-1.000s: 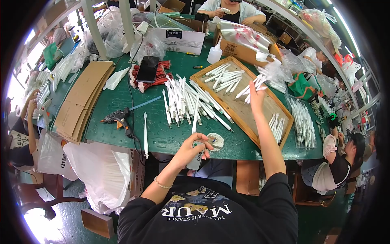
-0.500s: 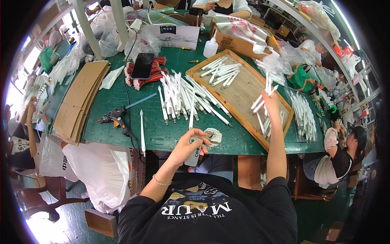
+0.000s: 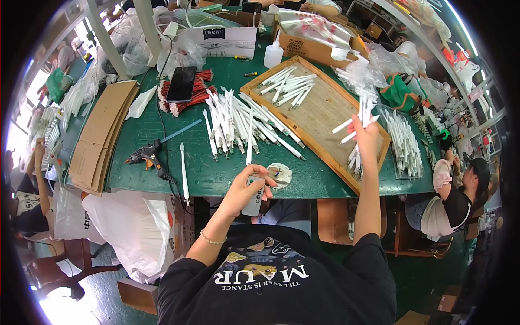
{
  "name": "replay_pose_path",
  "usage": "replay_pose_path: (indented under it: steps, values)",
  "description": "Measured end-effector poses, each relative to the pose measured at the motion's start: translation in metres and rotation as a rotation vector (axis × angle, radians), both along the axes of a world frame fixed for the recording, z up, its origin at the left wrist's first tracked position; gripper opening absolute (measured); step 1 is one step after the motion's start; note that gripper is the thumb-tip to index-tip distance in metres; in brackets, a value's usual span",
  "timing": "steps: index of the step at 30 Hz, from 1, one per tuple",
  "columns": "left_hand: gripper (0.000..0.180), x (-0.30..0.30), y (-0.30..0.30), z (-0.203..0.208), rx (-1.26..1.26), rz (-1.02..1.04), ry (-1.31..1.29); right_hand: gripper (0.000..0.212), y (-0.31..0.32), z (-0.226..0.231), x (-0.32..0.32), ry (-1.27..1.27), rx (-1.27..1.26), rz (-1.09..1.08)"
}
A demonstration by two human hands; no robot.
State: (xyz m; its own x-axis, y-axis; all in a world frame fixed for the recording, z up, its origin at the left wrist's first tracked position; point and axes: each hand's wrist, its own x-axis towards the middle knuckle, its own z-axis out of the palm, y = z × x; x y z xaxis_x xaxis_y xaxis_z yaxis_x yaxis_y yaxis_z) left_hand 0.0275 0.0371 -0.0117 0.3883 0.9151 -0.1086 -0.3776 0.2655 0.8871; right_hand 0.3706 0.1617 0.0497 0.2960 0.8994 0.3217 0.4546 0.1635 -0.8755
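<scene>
My left hand (image 3: 246,190) is closed at the table's near edge, its fingers curled round a small grey device (image 3: 253,202) with dark rings on its face. A slim white pen-like stick (image 3: 249,156) rises just above these fingers; whether they grip it too is hidden. Over the right end of a wood-framed tray (image 3: 307,131), my right hand (image 3: 366,138) is closed on several white pen-like sticks (image 3: 346,128), pointing different ways. More such sticks lie under that hand and at the tray's far end. A big pile of them (image 3: 233,122) spreads left of the tray.
On the green table (image 3: 216,181) are a glue gun (image 3: 150,157), a lone stick (image 3: 184,173), a round white pad (image 3: 279,175), a black phone (image 3: 181,84) on red wires, flat cardboard (image 3: 103,138), a squeeze bottle (image 3: 273,54) and bagged sticks (image 3: 402,143). Other people sit around.
The whole view has shifted slightly. My right hand stays over the tray's right end, and the sticks in it have turned. My left hand keeps its grip on the grey device.
</scene>
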Motion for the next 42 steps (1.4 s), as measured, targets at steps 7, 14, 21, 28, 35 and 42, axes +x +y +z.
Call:
replay_pose_path:
  steps: [7, 14, 21, 28, 35, 42]
  values:
    - [0.021, 0.001, -0.001, 0.0, -0.002, 0.002, 0.01, 0.022, -0.003, -0.003, -0.029, -0.233, -0.071, -0.01]
    - [0.02, 0.0, -0.002, -0.003, -0.011, 0.028, 0.034, 0.027, -0.059, 0.033, -0.091, 0.0, 0.026, 0.115]
    - [0.022, 0.003, 0.0, -0.003, -0.016, 0.028, 0.039, 0.026, -0.093, 0.0, -0.137, -0.047, -0.056, 0.239]
    - [0.021, 0.003, 0.0, -0.006, 0.017, 0.037, 0.035, 0.021, -0.1, -0.013, -0.149, -0.132, 0.035, 0.199]
    - [0.025, 0.002, 0.0, -0.007, 0.022, 0.032, 0.036, 0.02, -0.095, -0.012, -0.149, -0.195, 0.108, 0.189]
    - [0.025, 0.002, 0.0, -0.006, 0.007, 0.029, 0.035, 0.022, -0.094, -0.014, -0.156, -0.235, 0.113, 0.191]
